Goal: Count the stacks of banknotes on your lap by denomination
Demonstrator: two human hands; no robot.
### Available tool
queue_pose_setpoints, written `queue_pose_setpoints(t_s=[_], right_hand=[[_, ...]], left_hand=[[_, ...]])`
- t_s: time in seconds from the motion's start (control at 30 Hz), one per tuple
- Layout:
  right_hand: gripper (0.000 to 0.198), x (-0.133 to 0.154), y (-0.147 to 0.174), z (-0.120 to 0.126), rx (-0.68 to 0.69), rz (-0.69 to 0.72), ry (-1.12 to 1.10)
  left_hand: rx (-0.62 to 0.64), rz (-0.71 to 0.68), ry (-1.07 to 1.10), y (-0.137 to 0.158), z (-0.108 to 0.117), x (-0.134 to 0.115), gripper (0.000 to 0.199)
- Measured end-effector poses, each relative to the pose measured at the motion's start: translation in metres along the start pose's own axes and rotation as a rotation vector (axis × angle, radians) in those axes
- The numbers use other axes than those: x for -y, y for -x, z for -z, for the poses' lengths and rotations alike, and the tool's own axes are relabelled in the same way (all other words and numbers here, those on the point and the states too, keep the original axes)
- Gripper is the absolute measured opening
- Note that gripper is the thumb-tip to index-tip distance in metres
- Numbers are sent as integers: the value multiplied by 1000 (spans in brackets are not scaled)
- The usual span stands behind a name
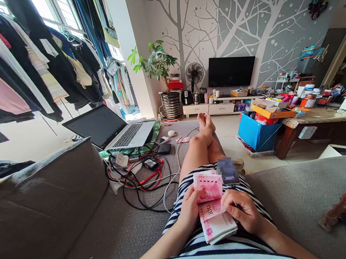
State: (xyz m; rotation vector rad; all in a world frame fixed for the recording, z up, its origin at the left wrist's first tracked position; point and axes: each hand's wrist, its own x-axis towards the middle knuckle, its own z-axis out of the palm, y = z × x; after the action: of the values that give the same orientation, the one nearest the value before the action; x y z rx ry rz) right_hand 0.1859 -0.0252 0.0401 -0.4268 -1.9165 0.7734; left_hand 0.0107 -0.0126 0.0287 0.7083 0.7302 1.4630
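Note:
A thick stack of pink 100 banknotes [216,227] rests over my lap on black-and-white striped cloth [240,256]. My left hand [192,203] grips the stack from its left side, with the thumb on the face of the notes. The upper part of the notes bends up and away from the lower part. On the right side, my right hand [240,208] has its thumb and fingers pinched on the edge of a note near the fold. Just beyond the hands, a phone [231,179] lies on my thigh, partly blurred out.
An open laptop [117,134] stands on the sofa [137,233] to the left, beside a tangle of cables [145,184] and chargers. Past my crossed feet are a TV cabinet [196,109] and a potted plant [166,75]. A blue box [254,134] stands beside a cluttered table [319,115].

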Motion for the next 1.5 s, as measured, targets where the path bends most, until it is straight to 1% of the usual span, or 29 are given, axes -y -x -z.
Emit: queue_pose_setpoints(t_s=[0.33,0.63,0.77,0.87,1.0,1.03,1.1,1.27,1.37,1.5], right_hand=[[31,-1,0,-1,1,12,8],[35,-1,0,0,18,-18,15],[43,-5,3,-1,12,6,-20],[48,-12,5,-2,-61,-16,15],[43,-19,5,-5,-255,-225,173],[42,-20,4,-5,-283,-275,192],[40,-21,3,-6,-305,-332,197],[36,-21,-1,-10,-316,-332,210],[35,-21,-1,-11,-325,-315,226],[33,-20,2,-9,-298,-262,220]], left_hand=[[-10,-9,-23,-1,2,1,22],[-27,-7,-36,1,3,2,21],[-23,10,-23,1,3,3,23],[-10,34,-3,2,3,3,22],[17,54,10,2,4,5,24],[29,54,9,2,4,5,25],[48,53,3,1,6,7,27],[56,60,-33,-1,10,9,31],[-10,25,-55,-1,11,10,26],[-107,-55,-74,0,11,8,12]])
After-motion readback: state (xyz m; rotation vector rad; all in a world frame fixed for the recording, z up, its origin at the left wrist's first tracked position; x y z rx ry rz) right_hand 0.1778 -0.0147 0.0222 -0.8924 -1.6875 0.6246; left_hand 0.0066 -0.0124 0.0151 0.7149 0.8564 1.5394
